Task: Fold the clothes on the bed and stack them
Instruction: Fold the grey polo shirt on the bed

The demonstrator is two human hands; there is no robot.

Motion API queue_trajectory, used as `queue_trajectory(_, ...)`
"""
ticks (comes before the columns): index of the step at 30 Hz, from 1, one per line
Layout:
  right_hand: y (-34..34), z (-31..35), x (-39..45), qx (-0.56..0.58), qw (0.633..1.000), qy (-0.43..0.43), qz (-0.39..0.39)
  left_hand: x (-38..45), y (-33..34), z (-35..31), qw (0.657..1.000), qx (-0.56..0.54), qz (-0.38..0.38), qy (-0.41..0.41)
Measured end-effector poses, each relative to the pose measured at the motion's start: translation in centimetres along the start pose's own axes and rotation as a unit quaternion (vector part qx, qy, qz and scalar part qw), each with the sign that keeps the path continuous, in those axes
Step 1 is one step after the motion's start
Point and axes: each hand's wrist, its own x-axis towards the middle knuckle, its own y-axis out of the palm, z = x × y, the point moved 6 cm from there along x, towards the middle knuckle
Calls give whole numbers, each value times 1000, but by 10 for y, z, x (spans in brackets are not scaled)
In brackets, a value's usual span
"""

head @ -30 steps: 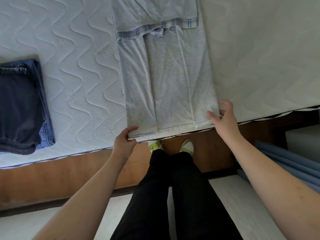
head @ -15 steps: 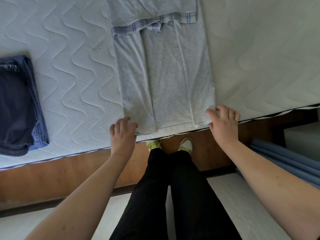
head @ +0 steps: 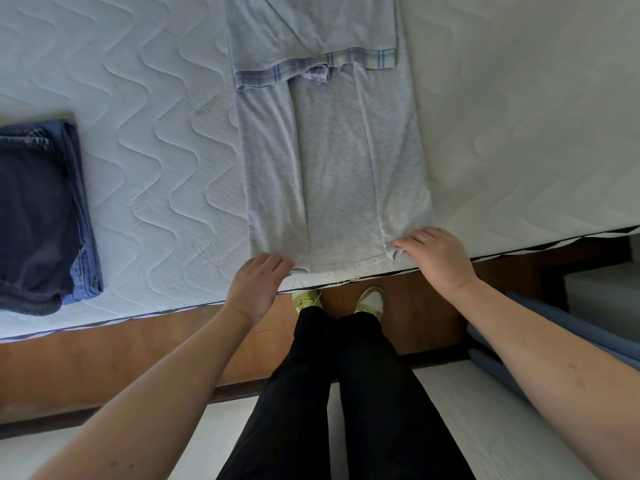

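**Grey garment gripped at both hem corners on the bed**

Grey garment (head: 332, 174), a soft heathered knit with its two sides folded inward into a long narrow panel, lay flat on the bed (head: 156, 161), its near hem right at the mattress edge. Plaid-trimmed cuffs lay across its far end, the checks pale blue and cream.

The left hand (head: 254, 289) sat at the near left corner of the hem, knuckles up, its fingers (head: 273, 263) curled onto the cloth with the corner pinched beneath them. The right hand (head: 438, 258) sat at the near right corner; its fingers (head: 410, 242) were bent and closed on the folded edge, a small tuck of fabric bunching under the fingertips.

The mattress cover was white and quilted in wavy stitched lines. Well apart to the left lay a folded stack (head: 41, 216): a dark navy piece on top of blue denim with visible seam stitching. Below the mattress ran a brown wooden bed frame (head: 104, 358), and the person's black trousers (head: 346, 393) and pale sneakers (head: 372, 301) stood against it.
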Motion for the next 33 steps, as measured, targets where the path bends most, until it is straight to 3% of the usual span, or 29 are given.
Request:
queue_trajectory(9, -71, 26, 3, 20, 1000, 8, 10, -10, -66, -17, 998, -8, 61, -14)
queue_trajectory(15, -117, 46, -9, 42, 998, -40, 34, -22, -112, -34, 998, -28, 53, -12)
queue_trajectory(18, -135, 60, -20, 53, 996, -50, 51, -35, -118, -42, 994, -19, 111, -17)
queue_trajectory(22, -145, 79, -37, 41, 987, -77, 134, -59, -119, -57, 981, -30, 189, -36)
queue_trajectory(25, -159, 85, -40, 32, 984, -76, 158, -68, -130, -73, 980, -54, 189, -30)
queue_trajectory(29, -184, 74, -21, 49, 991, -5, 126, -50, -154, -74, 984, -76, 153, -52)
queue_trajectory(33, -204, 66, 13, 41, 985, -26, 164, -12, -180, -59, 987, -79, 125, -59)
